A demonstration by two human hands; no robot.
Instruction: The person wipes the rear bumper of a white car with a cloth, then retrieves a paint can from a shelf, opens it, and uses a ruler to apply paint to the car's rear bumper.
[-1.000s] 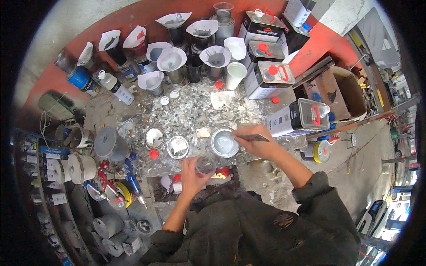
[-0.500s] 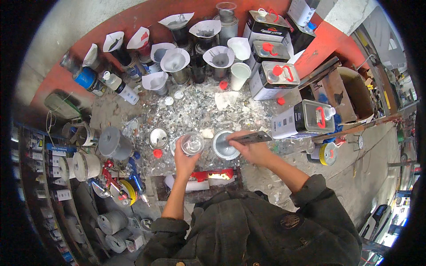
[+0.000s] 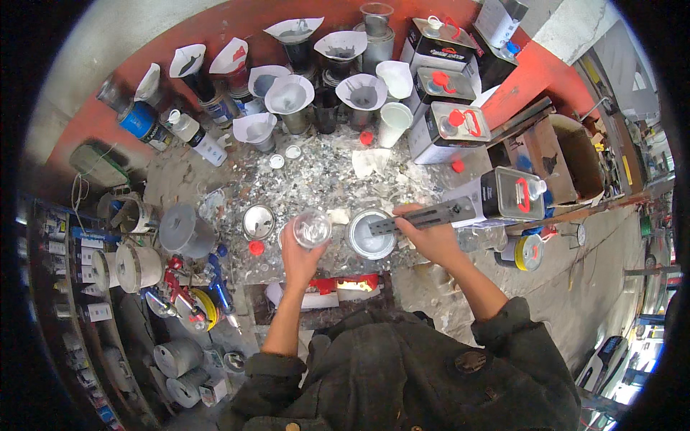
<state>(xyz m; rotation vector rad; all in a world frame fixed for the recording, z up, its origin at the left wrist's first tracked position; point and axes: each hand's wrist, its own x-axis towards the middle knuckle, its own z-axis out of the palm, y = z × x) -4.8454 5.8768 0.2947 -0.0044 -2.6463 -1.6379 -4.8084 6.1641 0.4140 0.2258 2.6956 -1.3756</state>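
My left hand [image 3: 297,257] is wrapped round a clear plastic cup [image 3: 313,230], held over the near part of the bench. Right of the cup stands an open paint can [image 3: 353,246] with grey paint in it. My right hand [image 3: 433,241] grips a long, flat, dark grey mixing stick [image 3: 449,212] with slots along it. The stick's left end is over the can's mouth; whether it touches the paint I cannot tell. A round lid [image 3: 258,222] lies on the bench to the left of the cup, with a red cap [image 3: 256,248] just below it.
Along the back stand several cups with paper strainers [image 3: 290,95]. Rectangular metal tins [image 3: 456,126] with red caps line the right side. To the left are a grey tub [image 3: 185,230] and spray guns [image 3: 176,276]. Paint spatter covers the bench top [image 3: 316,179].
The mixing stick has turned, so its broad slotted face now shows. My right hand has shifted slightly right. My left hand still holds the cup in nearly the same place.
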